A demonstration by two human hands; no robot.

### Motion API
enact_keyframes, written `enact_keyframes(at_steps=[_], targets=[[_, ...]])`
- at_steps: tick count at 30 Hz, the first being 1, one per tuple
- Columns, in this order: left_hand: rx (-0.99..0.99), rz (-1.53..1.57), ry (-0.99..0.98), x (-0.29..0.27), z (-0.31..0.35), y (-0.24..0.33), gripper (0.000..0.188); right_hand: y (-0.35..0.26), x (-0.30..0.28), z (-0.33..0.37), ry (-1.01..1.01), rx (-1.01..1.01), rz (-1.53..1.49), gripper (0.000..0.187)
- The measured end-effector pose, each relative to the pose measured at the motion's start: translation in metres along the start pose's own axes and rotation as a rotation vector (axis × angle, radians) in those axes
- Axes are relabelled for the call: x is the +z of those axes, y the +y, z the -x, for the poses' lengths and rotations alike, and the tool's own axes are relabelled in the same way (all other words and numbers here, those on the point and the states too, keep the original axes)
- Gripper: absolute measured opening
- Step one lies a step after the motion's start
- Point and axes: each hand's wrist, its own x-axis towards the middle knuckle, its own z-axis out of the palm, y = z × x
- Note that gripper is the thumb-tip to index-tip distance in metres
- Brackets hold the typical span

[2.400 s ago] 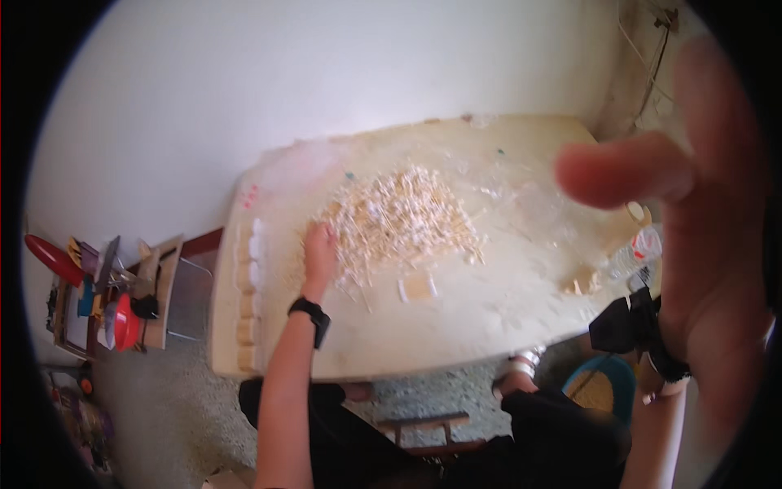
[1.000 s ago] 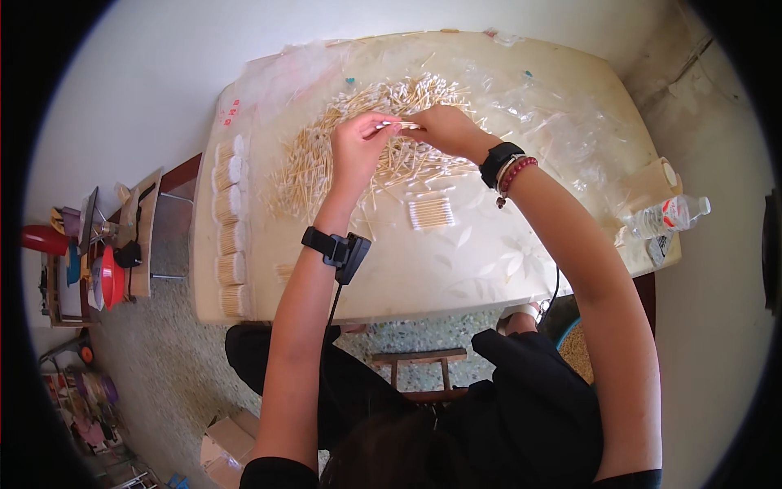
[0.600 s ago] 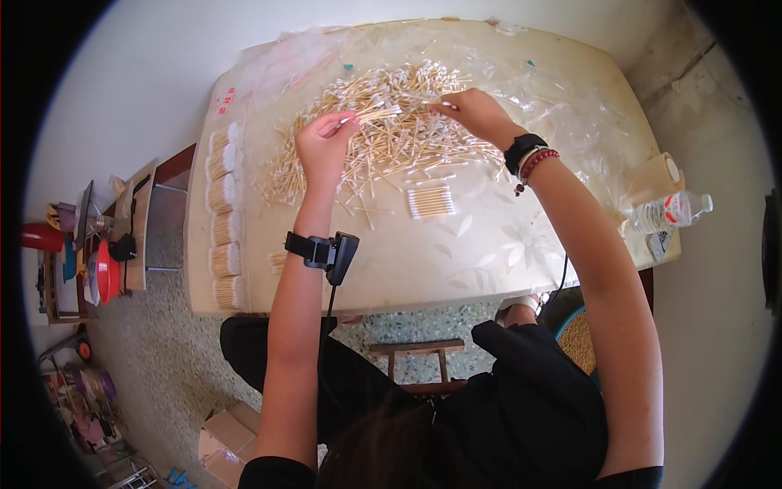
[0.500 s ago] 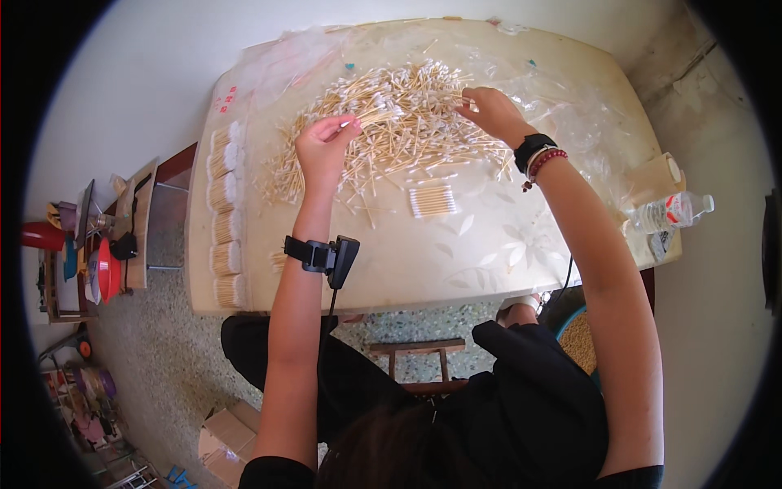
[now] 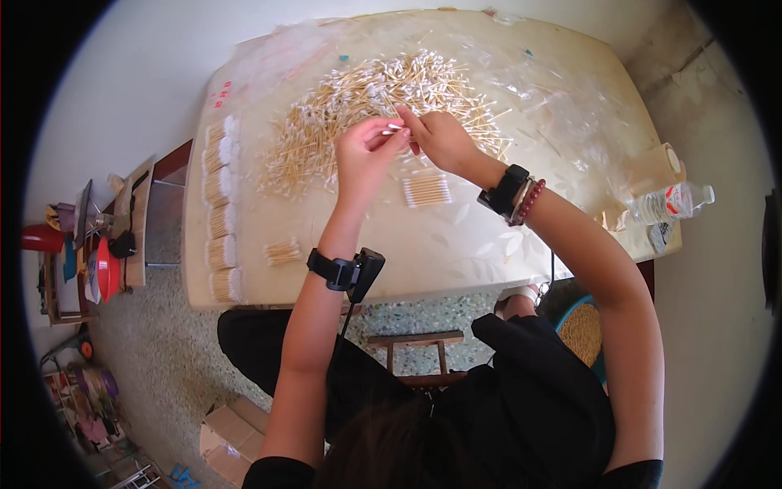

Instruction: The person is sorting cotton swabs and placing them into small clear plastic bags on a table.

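My left hand (image 5: 364,152) is closed, pinching cotton swabs (image 5: 393,129) whose white tips show at the fingertips. Against those fingertips, my right hand (image 5: 444,140) has its fingers bent and closed; whatever they hold is hidden. Both hands are over the near side of a large loose heap of cotton swabs (image 5: 375,90) with wooden sticks. Just below the right hand, a neat flat row of swabs (image 5: 427,191) lies on the table. A smaller group of swabs (image 5: 283,252) rests beside my left forearm.
Stacked swab bundles (image 5: 220,220) line the left edge of the pale table (image 5: 481,261). Clear plastic film (image 5: 562,114) spreads over the right side. A plastic bottle (image 5: 664,204) lies by a roll (image 5: 656,165) at the right edge. A wooden stool (image 5: 415,339) stands below.
My right hand has come away from the heap toward the left and nearer, meeting my left hand. The left hand has shifted right, uncovering the small swab group by its forearm.
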Motion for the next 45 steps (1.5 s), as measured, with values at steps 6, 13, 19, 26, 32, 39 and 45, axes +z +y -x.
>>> enact_keyframes(at_steps=[6, 13, 19, 26, 32, 39, 45], targets=[[0.282, -0.371, 0.047, 0.019, 0.006, 0.008, 0.026, 0.007, 0.016, 0.005, -0.193, 0.140, -0.190, 0.051], [0.353, -0.275, -0.086, 0.044, 0.014, 0.008, 0.043, 0.028, 0.027, 0.017, -0.080, 0.122, -0.331, 0.050], [0.081, -0.115, -0.064, 0.019, 0.021, -0.021, 0.039, 0.035, -0.012, 0.007, -0.072, 0.229, -0.082, 0.052], [0.222, -0.792, -0.107, 0.019, 0.059, -0.051, 0.025, 0.060, -0.025, 0.007, 0.004, 0.096, 0.268, 0.053], [0.268, -0.862, -0.144, 0.016, 0.057, -0.058, 0.027, 0.067, -0.003, 0.010, -0.088, -0.069, 0.471, 0.036], [0.188, -0.787, -0.157, 0.004, 0.055, -0.064, 0.032, 0.051, -0.005, 0.031, 0.024, -0.314, 0.475, 0.016], [0.151, -0.775, -0.206, 0.000, 0.051, -0.060, 0.033, 0.060, 0.009, 0.052, -0.233, -0.379, 0.341, 0.021]])
